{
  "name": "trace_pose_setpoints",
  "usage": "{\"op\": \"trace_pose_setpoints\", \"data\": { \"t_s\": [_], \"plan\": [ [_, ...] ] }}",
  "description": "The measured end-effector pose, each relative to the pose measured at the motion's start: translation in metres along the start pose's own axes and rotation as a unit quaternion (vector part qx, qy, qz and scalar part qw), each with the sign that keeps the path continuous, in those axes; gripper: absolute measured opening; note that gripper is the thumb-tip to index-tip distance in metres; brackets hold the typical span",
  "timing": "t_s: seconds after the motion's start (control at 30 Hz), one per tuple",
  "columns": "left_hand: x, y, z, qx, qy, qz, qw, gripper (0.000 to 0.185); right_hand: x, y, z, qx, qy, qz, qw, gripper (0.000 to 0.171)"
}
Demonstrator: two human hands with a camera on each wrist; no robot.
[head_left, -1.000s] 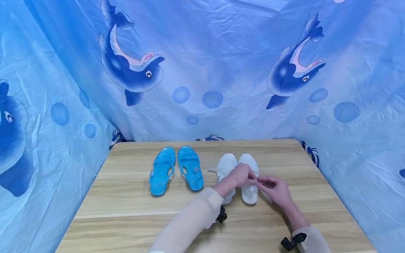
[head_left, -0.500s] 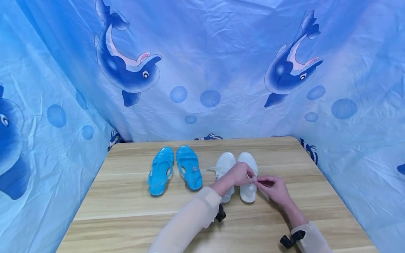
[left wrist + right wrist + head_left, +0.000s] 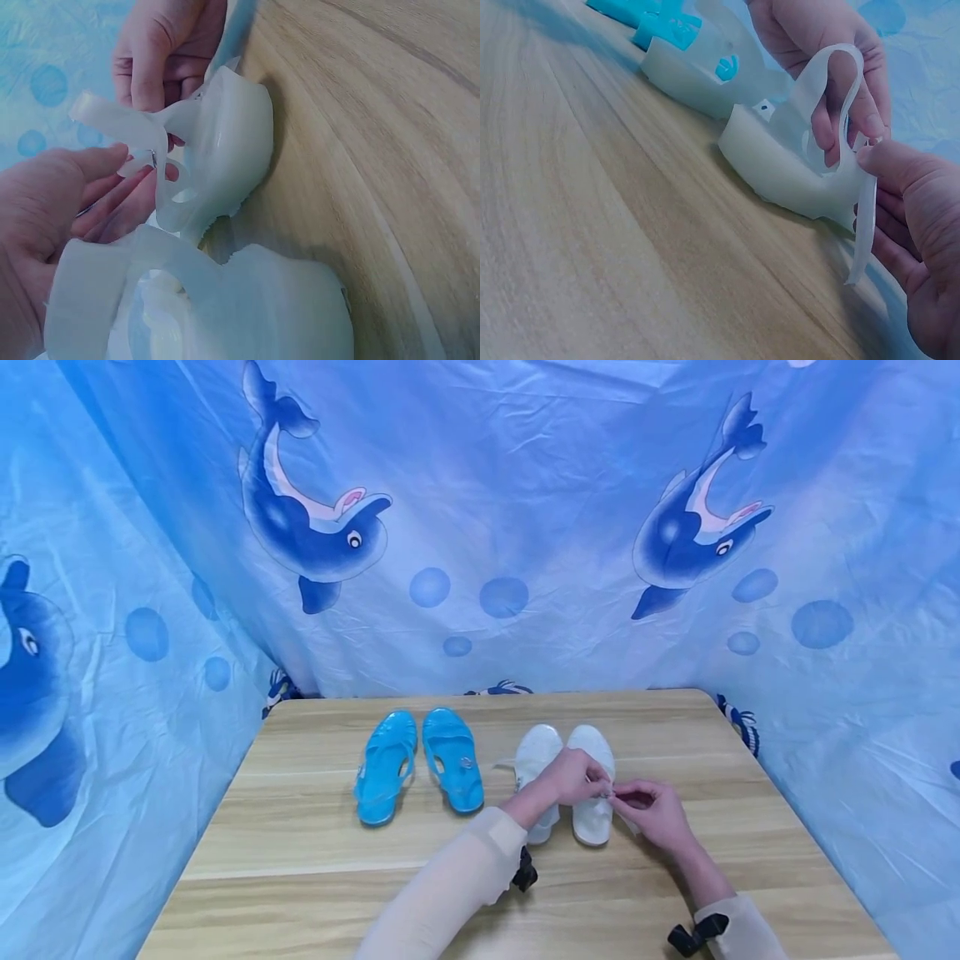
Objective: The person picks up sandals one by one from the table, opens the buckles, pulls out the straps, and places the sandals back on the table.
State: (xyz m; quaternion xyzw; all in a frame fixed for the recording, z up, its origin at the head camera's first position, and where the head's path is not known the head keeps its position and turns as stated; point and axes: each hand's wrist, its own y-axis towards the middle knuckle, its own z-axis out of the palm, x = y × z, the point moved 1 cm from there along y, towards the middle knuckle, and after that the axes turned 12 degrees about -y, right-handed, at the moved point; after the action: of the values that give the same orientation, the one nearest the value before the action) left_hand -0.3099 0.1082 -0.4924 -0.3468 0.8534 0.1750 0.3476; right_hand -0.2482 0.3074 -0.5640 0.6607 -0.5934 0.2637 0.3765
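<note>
On the wooden surface (image 3: pixel 300 860), nearest to the person, both hands meet over the right white sandal (image 3: pixel 592 814). The left hand (image 3: pixel 573 777) has its grip pinched on the sandal's strap (image 3: pixel 821 71); the right hand (image 3: pixel 652 810) pinches the loose strap end. The second white sandal (image 3: pixel 536 752) touches the first one. Further left stand two blue sandals (image 3: pixel 420 764). Behind hangs a blue dolphin curtain (image 3: pixel 480 510). No writing is readable

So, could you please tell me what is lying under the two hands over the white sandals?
Under the left hand and right hand lie the white sandals' middle parts and a strap they pinch. The buckle is mostly covered, so whether it is fastened cannot be seen.
</note>
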Motion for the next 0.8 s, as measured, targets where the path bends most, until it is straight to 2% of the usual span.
{"op": "trace_pose_setpoints", "data": {
  "t_s": [0.17, 0.33, 0.43, 0.67, 0.8],
  "plan": [
    [-0.002, 0.003, 0.003, 0.006, 0.027, 0.025, 0.9993, 0.021, 0.0, -0.002, -0.002, -0.005, -0.014, -0.002, 1.0, 0.018],
    [-0.005, 0.005, 0.005, 0.007, 0.051, 0.025, 0.9984, 0.017, -0.001, -0.004, -0.002, -0.006, -0.021, 0.003, 1.0, 0.018],
    [-0.003, 0.005, 0.004, 0.008, 0.046, 0.024, 0.9986, 0.015, -0.002, -0.003, -0.001, -0.003, -0.019, 0.002, 1.0, 0.018],
    [0.006, 0.001, 0.001, -0.001, -0.005, 0.023, 0.9997, 0.016, -0.002, -0.002, 0.0, 0.002, 0.002, -0.014, 1.0, 0.017],
    [0.004, 0.002, 0.003, -0.009, -0.001, 0.014, 0.9999, 0.019, 0.0, -0.002, 0.0, 0.0, 0.002, -0.009, 1.0, 0.017]
  ]
}}
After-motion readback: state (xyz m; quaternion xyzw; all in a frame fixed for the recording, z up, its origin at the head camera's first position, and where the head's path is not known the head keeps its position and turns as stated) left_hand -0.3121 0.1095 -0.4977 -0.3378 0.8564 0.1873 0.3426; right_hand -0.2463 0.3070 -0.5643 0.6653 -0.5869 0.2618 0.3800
